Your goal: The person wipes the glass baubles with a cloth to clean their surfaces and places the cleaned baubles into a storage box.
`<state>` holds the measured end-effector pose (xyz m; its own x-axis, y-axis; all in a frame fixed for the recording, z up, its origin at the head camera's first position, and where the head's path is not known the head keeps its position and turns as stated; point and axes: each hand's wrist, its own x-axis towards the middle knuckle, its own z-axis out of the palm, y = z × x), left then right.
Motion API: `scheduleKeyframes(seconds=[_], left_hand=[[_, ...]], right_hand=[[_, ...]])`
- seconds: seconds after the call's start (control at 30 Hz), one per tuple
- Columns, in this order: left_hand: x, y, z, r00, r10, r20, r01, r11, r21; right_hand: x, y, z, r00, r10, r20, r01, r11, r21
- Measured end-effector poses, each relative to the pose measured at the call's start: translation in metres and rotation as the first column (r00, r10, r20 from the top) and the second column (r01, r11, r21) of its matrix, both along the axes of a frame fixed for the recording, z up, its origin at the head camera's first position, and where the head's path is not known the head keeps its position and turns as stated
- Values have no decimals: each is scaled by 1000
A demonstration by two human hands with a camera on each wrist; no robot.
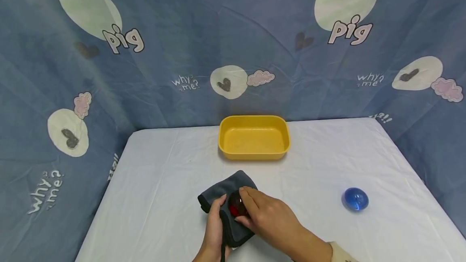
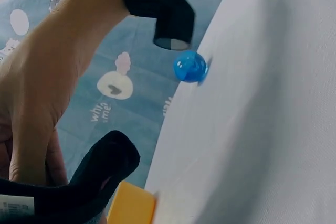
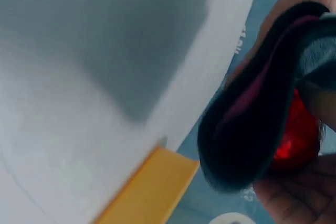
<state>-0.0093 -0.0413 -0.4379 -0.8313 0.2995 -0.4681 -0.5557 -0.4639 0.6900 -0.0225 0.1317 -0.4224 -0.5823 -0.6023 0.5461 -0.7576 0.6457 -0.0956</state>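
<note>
A dark grey cloth (image 1: 233,185) with black edging lies folded across my left hand (image 1: 213,229), which holds it from below with the thumb on top. Against the cloth sits a clear red ball (image 1: 234,210), its fingers-side partly hidden. My right hand (image 1: 271,217) grips that ball from the right, fingers over its top and thumb below. In the right wrist view the red ball (image 3: 300,135) shows between the cloth (image 3: 252,124) and the fingers. Both hands are held over the white table.
A yellow tray (image 1: 255,156) stands at the table's back edge, beyond the hands. To the right, a clear blue ball (image 1: 356,199) rests on the white tablecloth (image 1: 167,197). A blue printed curtain (image 1: 164,104) hangs behind and beside the table.
</note>
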Motion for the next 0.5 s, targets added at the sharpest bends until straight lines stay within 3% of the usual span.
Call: scheduleKeyframes(seconds=[0.3,0.5], left_hand=[[1,1,-2,1000,-5,-24,4,999,-47],[3,2,-6,1000,-19,-15,18,998,-60]], right_hand=[[-1,-7,-13,990,-139,29,141,984,-107],[-5,-6,-20,964,-230,138,247,960,-131]])
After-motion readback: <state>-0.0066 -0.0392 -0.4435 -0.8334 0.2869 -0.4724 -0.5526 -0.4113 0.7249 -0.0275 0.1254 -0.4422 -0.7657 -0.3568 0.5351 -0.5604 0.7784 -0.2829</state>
